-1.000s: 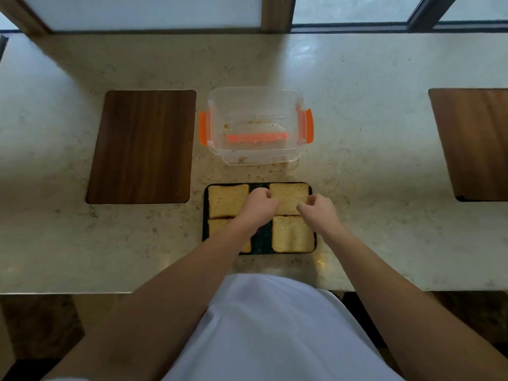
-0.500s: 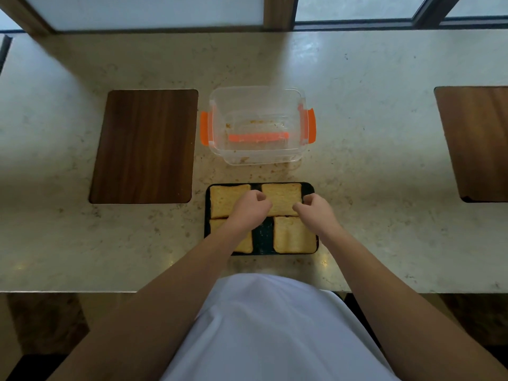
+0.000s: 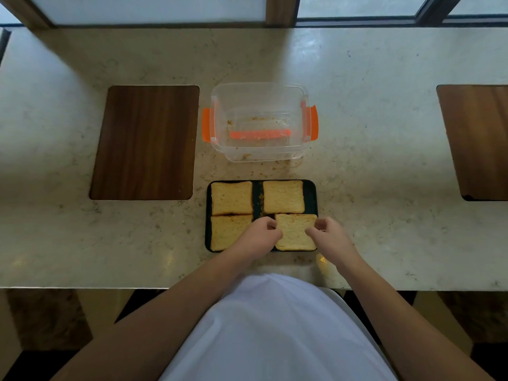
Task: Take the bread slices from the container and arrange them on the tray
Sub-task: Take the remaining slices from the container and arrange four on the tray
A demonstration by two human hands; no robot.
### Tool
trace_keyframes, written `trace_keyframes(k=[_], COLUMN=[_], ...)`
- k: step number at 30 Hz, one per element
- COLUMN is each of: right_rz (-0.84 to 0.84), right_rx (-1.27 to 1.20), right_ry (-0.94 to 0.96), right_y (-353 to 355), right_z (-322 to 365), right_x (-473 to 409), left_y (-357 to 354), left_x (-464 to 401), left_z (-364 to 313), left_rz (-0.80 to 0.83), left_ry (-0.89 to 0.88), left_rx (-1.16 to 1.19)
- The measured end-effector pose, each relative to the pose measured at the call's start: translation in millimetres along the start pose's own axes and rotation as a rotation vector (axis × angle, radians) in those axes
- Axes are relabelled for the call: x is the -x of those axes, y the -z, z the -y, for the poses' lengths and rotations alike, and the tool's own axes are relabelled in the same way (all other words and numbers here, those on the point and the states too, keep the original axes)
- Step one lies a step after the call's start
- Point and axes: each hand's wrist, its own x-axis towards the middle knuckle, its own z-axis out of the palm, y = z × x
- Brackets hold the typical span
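Note:
A black tray (image 3: 312,194) lies on the counter in front of me. On its far row lie two toasted bread slices, one on the left (image 3: 231,198) and one on the right (image 3: 283,196). A third slice (image 3: 226,232) fills the near left. On the near right lies another slice (image 3: 294,234), which sticks out a little past the tray's right edge. My left hand (image 3: 259,236) pinches that slice's left edge. Pinching its right edge is my right hand (image 3: 328,237). The clear container (image 3: 258,90) with orange clips stands behind the tray and holds only crumbs.
A dark wooden inset (image 3: 145,141) sits in the counter left of the container, and another (image 3: 478,141) lies at the far right. Crumbs are scattered between container and tray. The counter's near edge runs just below the tray, and a window frame borders the far side.
Both hands have drawn back toward me from the far right slice to the near right slice and now hold its two side edges.

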Motion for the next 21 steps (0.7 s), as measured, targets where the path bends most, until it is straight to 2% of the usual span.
trace_keyframes(k=[11, 21], right_rz=[0.050, 0.093], right_rx=[-0.004, -0.212], right_ry=[-0.012, -0.067], right_y=[-10.0, 4.2], right_z=[12.3, 27.0], right_x=[2.9, -11.9], left_y=[20.5, 30.2], left_x=[-2.9, -17.3], left_z=[7.1, -7.8], left_rz=[-0.057, -0.145], left_ry=[0.057, 0.038], left_rx=[0.051, 0.111])
